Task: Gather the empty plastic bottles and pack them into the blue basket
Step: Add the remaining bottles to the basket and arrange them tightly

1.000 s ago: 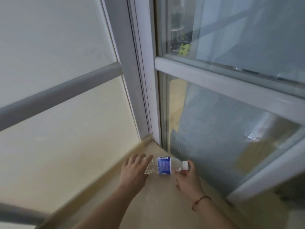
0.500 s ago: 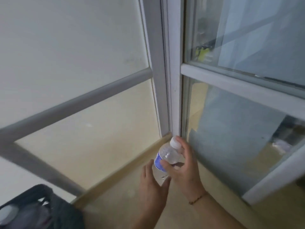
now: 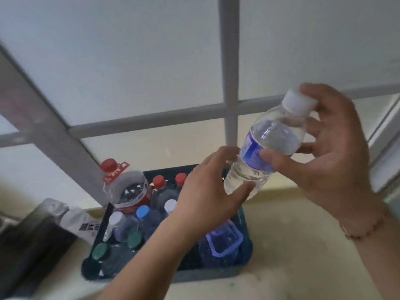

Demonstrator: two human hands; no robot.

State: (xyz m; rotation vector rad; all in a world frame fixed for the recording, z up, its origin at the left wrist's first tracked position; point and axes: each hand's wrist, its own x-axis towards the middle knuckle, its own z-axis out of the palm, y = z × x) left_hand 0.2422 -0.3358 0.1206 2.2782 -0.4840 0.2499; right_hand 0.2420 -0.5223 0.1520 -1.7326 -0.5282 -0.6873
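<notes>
Both hands (image 3: 270, 167) hold bottle (image 3: 268, 146) above crowded basket (image 3: 207, 276).

hands (image 3: 207, 191): 2 | clear plastic bottle with white cap and blue label, held (image 3: 268, 146): 1 | blue plastic basket (image 3: 244, 252): 1 | capped bottles in basket, blurred: perhaps 8 – red caps 3, green 2, white 2, blue 1 | beaded wrist bracelet (image 3: 363, 232): 1
</notes>
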